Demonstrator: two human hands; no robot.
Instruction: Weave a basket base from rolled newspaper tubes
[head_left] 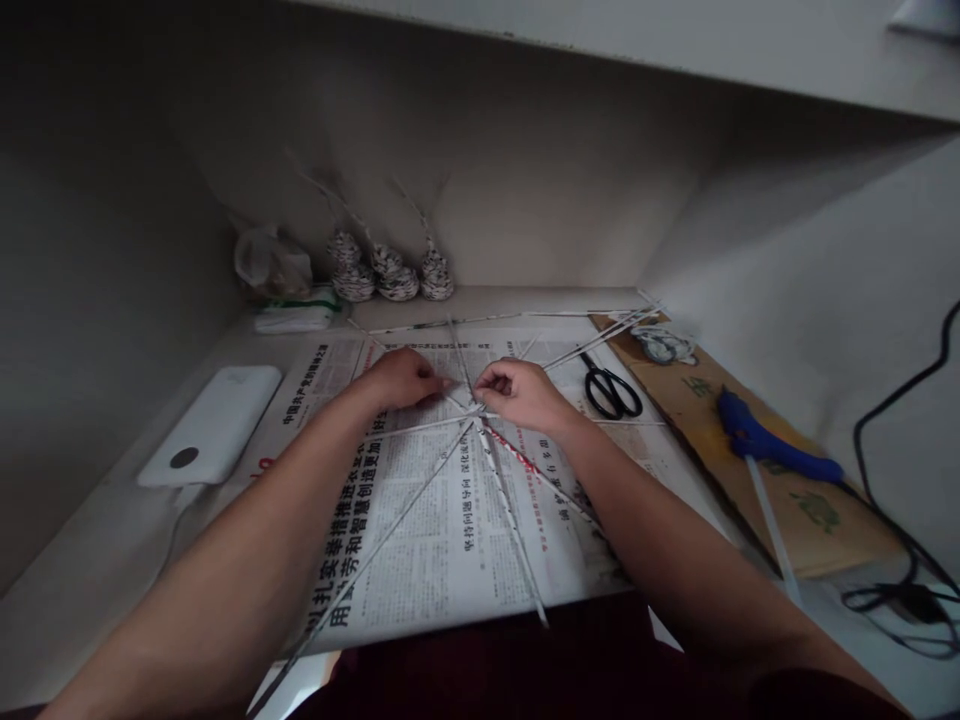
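Both hands are working over a spread newspaper [420,580], where thin strips [390,532] are crossing at a hub [478,412] and fanning out like spokes. The right hand [517,390] is sitting nearer: its thumb and forefinger are meeting right at the hub's far edge and seemingly pinching a strip, so the hub is lying just bodyward of those tips. The left hand [409,380] is hovering a little farther out, palm side down, its thumb and forefinger coming close together beside a spoke; whether they are gripping it, I cannot tell. From the left tips the hub is lying to the right and slightly nearer the body; that spoke's long axis is running from hub to fingers, leftward and away. One far spoke is passing between the two hands, its long axis pointing away from the wearer and leaning a touch left. A near spoke [508,510] is running the opposite way, toward the body and slightly right, its tip reaching past the newspaper's edge. Scissors [613,393] are lying beyond the right wrist, beside a cardboard sheet [817,540] bearing a blue glue gun [776,440]. Three woven bulbs [436,275] are standing along the back wall.
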